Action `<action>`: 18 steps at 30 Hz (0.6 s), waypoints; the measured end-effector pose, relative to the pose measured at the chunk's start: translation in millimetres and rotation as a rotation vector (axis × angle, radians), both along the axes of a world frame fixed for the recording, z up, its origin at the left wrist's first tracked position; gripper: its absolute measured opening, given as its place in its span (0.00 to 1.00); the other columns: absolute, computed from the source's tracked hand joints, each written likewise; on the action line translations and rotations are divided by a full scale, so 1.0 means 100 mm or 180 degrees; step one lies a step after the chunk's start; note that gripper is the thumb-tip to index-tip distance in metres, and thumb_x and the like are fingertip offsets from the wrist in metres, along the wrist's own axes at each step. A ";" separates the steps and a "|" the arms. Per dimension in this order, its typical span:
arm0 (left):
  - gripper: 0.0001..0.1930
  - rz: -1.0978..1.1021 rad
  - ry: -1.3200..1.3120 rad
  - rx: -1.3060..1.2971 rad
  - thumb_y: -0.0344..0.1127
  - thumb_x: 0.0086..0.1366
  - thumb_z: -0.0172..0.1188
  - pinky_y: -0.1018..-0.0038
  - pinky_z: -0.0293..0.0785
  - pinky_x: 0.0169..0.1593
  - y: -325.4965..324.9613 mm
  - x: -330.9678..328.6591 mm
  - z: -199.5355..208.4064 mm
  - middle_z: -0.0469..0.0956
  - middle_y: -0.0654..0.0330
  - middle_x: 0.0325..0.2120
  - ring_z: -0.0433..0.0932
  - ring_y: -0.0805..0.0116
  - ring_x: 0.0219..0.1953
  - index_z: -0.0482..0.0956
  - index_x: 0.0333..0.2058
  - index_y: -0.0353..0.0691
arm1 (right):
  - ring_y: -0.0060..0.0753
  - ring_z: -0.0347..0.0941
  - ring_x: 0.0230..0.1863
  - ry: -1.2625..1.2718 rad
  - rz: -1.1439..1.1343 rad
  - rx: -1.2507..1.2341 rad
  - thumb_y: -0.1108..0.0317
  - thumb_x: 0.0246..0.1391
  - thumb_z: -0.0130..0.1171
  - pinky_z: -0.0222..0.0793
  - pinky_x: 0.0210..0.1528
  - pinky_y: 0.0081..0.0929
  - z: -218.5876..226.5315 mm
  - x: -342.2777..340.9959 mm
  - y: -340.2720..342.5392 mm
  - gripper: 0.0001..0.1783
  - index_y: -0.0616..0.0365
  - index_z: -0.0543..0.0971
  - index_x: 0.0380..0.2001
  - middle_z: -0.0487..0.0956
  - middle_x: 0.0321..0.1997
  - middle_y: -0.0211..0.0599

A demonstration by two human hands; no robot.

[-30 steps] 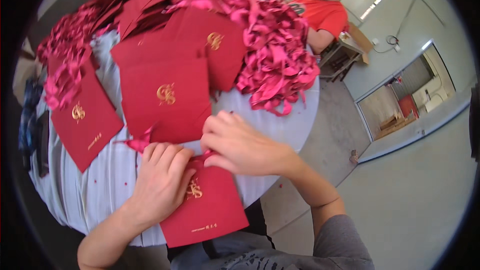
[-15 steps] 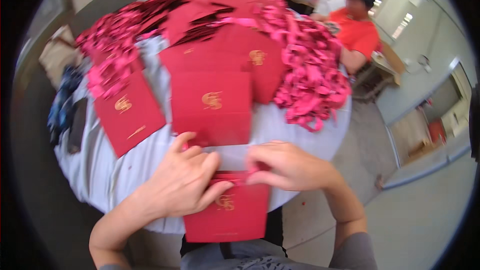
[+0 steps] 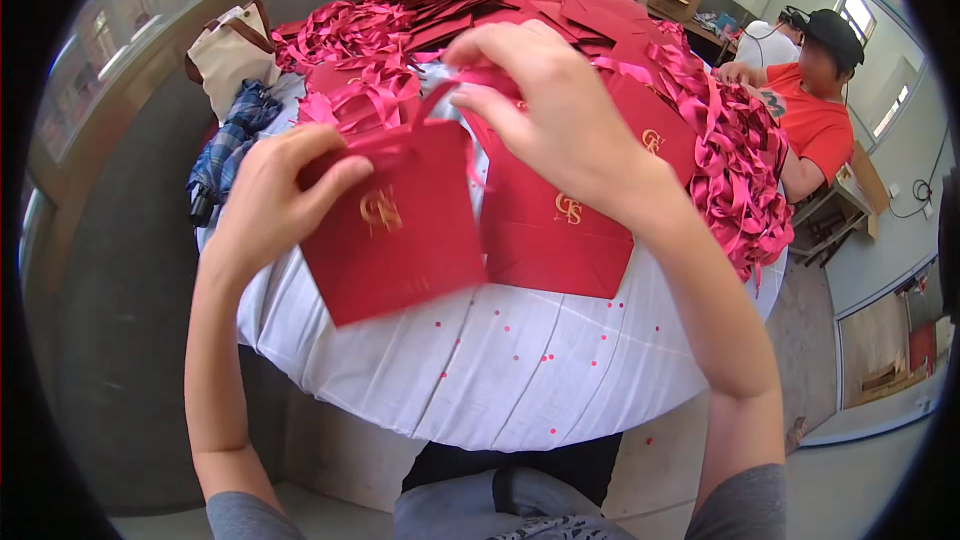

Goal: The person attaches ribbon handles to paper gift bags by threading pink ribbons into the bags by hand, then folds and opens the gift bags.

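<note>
A red paper gift bag (image 3: 400, 265) with a gold emblem is tilted above the table's near left side. My left hand (image 3: 280, 190) is closed on its upper left edge, thumb on the front. The bag's dark pink ribbon handle (image 3: 428, 108) rises toward my right hand (image 3: 570, 115), whose thumb and fingers close around the ribbon. Right of the held bag, another red bag (image 3: 560, 250) with the same emblem lies flat on the table, partly covered by my right hand and forearm.
Red bags and heaped pink ribbons (image 3: 740, 180) cover the far half of the white-clothed table (image 3: 370, 380). Several small red dots (image 3: 545, 358) lie on the cloth. At left are a cream bag (image 3: 235, 55) and a folded umbrella (image 3: 235, 135). A person in red (image 3: 815, 120) sits at right; others sit farther back.
My hands have risen from the table's near edge, lifting the bag forward and left. My right hand now holds the ribbon handle up. The view has shifted.
</note>
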State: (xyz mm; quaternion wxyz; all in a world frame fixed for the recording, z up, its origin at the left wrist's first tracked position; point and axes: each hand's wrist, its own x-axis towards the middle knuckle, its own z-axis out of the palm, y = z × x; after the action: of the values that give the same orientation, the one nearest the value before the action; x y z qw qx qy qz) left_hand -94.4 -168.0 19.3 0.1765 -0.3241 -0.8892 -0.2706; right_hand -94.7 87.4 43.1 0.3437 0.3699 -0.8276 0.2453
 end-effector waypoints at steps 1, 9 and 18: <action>0.15 0.0097 0.0121 -0.0077 0.41 0.61 0.62 0.64 0.68 0.37 -0.01 -0.18 -0.10 0.73 0.48 0.25 0.73 0.53 0.31 0.75 0.29 0.31 | 0.50 0.71 0.46 0.0278 -0.0183 -0.0059 0.67 0.49 0.63 0.67 0.50 0.40 -0.08 -0.11 -0.05 0.16 0.63 0.75 0.39 0.77 0.38 0.49; 0.19 0.0565 0.0179 -0.0230 0.47 0.61 0.61 0.61 0.67 0.46 -0.28 -0.83 -0.84 0.72 0.50 0.35 0.71 0.51 0.41 0.75 0.36 0.33 | 0.57 0.73 0.47 -0.1684 -0.0696 0.0544 0.61 0.50 0.65 0.68 0.52 0.42 -0.70 -0.22 -0.43 0.25 0.73 0.73 0.43 0.76 0.42 0.61; 0.25 0.1805 0.0107 -0.0470 0.53 0.64 0.58 0.61 0.67 0.42 -0.13 -0.20 -0.67 0.73 0.45 0.33 0.73 0.47 0.38 0.67 0.32 0.32 | 0.61 0.74 0.51 -0.2600 -0.1054 0.0222 0.59 0.44 0.71 0.72 0.52 0.42 -0.97 -0.57 -0.55 0.36 0.82 0.69 0.44 0.75 0.46 0.69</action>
State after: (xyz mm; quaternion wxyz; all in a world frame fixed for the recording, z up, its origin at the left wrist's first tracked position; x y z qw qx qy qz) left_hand -114.5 -181.1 -47.2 0.2356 -0.0789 -0.9585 -0.1396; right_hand -151.8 32.0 -53.7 0.0105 0.1164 -0.9514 0.2849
